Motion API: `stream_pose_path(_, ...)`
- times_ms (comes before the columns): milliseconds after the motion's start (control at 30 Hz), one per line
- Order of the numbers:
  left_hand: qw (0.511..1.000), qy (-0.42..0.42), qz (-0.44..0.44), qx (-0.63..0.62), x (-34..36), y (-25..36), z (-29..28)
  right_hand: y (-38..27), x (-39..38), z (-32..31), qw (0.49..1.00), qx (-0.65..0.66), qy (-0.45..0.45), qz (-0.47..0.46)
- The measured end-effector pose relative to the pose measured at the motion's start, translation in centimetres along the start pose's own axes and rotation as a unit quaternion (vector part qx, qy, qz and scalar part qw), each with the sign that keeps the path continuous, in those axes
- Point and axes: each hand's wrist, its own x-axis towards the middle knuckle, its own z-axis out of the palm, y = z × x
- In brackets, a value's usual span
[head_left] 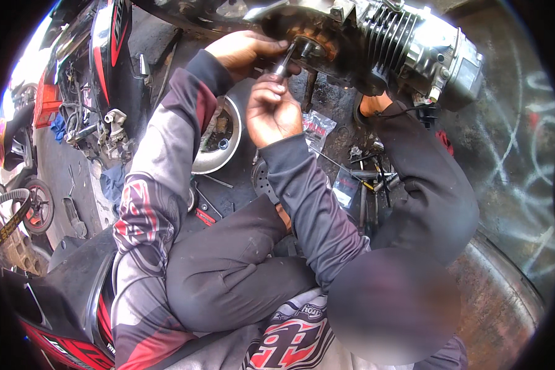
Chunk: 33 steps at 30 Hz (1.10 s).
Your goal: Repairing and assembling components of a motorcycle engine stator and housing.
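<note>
Steel tool (pixel 282 68) at twelve o'clock, pinched in our right hand (pixel 273 111), by the engine (pixel 390 42) at one! It looks stiff, fairly light, maybe slick with grease; we'd grasp its thick end. Our left hand's (pixel 245 53) fingertips are partly hidden: grip, we can't tell.

Passable between right sleeve (pixel 308 197) and bent leg (pixel 435 172), above loose tools (pixel 376 179); blocked at the far end by engine (pixel 388 40).

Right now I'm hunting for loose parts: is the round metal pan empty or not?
Not empty: a small, dark, round part shows inside the pan, toward its right side.
</note>
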Motion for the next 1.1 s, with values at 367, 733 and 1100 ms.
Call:
stream_pose_path(367,0.996,0.037,0.072,-0.033,0.0,-0.9,1.0,0.1,-0.3,0.8,0.994,-0.082,0.065,-0.044)
stream_pose_path(733,0.998,-0.041,0.039,-0.003,-3.1,-0.1,4.0,-0.1,-4.6,1.7,0.835,-0.480,0.142,-0.230)
stream_pose_path(1100,0.983,-0.046,0.002,-0.178,-1.4,-1.2,4.4,-1.2,-4.4,3.8,0.779,-0.540,0.188,-0.256)
